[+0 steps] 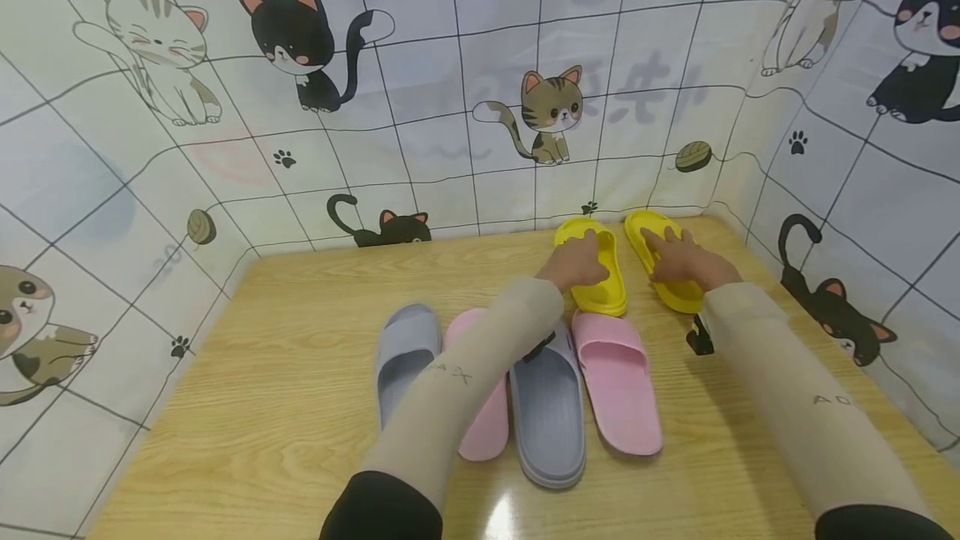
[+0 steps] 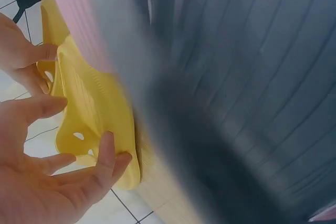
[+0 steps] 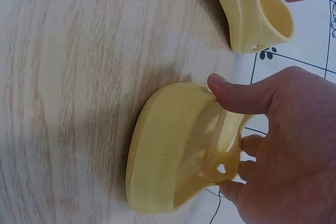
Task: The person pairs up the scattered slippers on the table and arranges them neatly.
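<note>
Two yellow slippers with holes in their uppers stand by the back wall: the left one (image 1: 603, 294) and the right one (image 1: 678, 294). My left hand (image 1: 579, 261) is over the left yellow slipper, fingers spread and loosely bent. In the left wrist view, its fingertips (image 2: 123, 163) lie along that slipper's edge; whether they press it is unclear. My right hand (image 1: 690, 261) holds the right yellow slipper. The right wrist view has its thumb (image 3: 236, 95) at one edge and the other fingers at the upper, with the sole down on the wood.
In front of the yellow pair lie a grey slipper (image 1: 408, 340), a pink slipper (image 1: 487, 427), another grey slipper (image 1: 547, 415) and another pink slipper (image 1: 622, 390). They rest on a wooden surface (image 1: 285, 407). A cat-patterned wall (image 1: 420, 148) encloses the back and sides.
</note>
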Demonstrator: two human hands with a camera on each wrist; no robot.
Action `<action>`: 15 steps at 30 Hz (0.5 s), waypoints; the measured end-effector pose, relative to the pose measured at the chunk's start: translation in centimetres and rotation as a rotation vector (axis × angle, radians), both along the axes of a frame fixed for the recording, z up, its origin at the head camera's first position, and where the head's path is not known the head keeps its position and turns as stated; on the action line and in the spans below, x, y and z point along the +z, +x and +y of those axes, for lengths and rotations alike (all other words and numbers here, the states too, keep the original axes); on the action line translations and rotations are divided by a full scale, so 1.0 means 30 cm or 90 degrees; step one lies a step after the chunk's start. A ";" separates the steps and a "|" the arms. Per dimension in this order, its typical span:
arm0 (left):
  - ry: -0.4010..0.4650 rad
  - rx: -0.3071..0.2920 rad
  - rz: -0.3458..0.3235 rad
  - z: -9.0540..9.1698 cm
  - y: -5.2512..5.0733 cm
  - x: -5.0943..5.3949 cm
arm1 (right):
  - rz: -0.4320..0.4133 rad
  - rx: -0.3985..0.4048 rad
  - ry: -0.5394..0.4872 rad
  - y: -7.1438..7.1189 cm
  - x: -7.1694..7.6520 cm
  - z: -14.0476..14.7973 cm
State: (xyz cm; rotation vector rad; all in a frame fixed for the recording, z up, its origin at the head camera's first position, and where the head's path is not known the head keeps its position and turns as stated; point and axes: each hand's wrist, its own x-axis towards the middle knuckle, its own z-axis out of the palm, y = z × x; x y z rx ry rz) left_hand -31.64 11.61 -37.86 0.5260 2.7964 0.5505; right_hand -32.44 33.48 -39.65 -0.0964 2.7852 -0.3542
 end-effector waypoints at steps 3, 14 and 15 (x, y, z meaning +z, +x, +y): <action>-0.012 0.010 -0.010 0.005 -0.001 -0.002 | 0.000 -0.001 0.001 0.000 -0.003 -0.001; 0.001 0.098 -0.129 0.031 0.013 -0.002 | -0.005 -0.005 -0.008 0.003 -0.006 0.004; 0.016 0.096 -0.123 0.031 0.017 -0.004 | -0.006 -0.006 -0.009 0.003 -0.006 0.004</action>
